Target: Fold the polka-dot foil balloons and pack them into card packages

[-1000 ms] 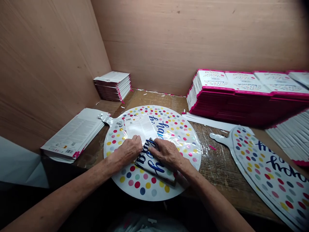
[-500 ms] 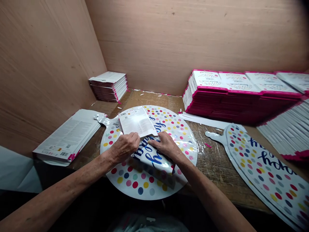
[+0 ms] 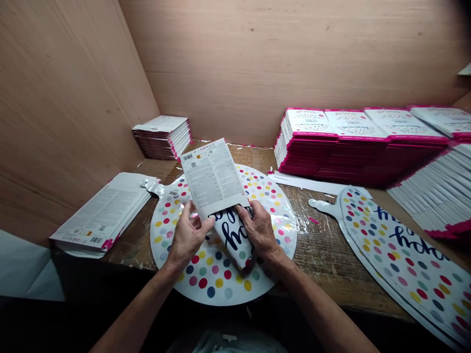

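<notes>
A white printed sleeve [image 3: 213,179] with a barcode is tilted up over a round dotted foil balloon [image 3: 213,282] lying on the table. Out of the sleeve's lower end sticks a folded balloon [image 3: 235,238] with dark blue lettering. My right hand [image 3: 257,228] grips this folded balloon close to the sleeve's lower right corner, thumb on top. At the lower left edge of the sleeve is my left hand [image 3: 189,235], its fingers apart and curved, the fingertips partly behind the sleeve.
Flat sleeves [image 3: 106,206] are piled at the left, with a smaller stack [image 3: 162,137] behind. Pink-edged packs [image 3: 331,152] line the back right. More dotted balloons [image 3: 397,255] lie at the right. Wooden boards [image 3: 257,59] rise behind and to the left.
The sleeve has been raised and tilted, and the folded balloon has moved up with it. My left hand has opened from a pinch at the sleeve's bottom edge and turned palm inward.
</notes>
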Demonstrator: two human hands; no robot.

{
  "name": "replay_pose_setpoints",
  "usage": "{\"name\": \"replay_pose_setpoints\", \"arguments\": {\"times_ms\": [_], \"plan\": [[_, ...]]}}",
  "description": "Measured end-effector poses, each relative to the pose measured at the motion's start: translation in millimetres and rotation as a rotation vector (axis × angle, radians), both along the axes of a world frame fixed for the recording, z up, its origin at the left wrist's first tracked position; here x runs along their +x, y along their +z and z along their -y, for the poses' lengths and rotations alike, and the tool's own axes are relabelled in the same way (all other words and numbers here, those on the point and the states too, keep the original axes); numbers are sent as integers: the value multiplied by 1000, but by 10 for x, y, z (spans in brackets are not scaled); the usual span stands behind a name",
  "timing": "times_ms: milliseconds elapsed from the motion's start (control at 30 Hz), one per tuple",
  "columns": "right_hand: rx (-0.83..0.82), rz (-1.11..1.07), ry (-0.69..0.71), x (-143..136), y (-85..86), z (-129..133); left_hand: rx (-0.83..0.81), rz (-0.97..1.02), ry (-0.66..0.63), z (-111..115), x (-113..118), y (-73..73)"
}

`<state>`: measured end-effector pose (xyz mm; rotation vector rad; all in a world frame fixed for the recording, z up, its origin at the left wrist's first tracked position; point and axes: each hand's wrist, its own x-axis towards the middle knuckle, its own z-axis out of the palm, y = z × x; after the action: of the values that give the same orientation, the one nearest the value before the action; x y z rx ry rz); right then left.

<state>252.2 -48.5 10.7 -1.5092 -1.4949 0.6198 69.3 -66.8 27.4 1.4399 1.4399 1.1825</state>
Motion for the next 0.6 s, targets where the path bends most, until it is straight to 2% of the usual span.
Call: {"name": "replay_pose_setpoints", "arguments": {"times_ms": [67,100,200,267,333,400,467,533,600], "plan": [[-11,1,-14,43,-5,-19,-143,266,-52,-7,89,-65],[-13,5,-19,66,-4,-11,-163,314,-20,-22,130,-88],[126,90,17,133,9,154,-100,209,160,-89,229,-105],[308,253,147,168,10,371,-51,133,256,-111,271,-82],[470,444,273,190,-17,600,-34,146,273,-71,298,-47],[596,555,319,202,-61,764,-52,219,204,31,316,-9],[672,559,345,214,-86,835,-66,352,72,152,320,29],[698,515,415,234,-68,837,-92,512,-58,234,311,68],[705,491,503,257,-15,811,-144,610,-123,243,300,102]]}}
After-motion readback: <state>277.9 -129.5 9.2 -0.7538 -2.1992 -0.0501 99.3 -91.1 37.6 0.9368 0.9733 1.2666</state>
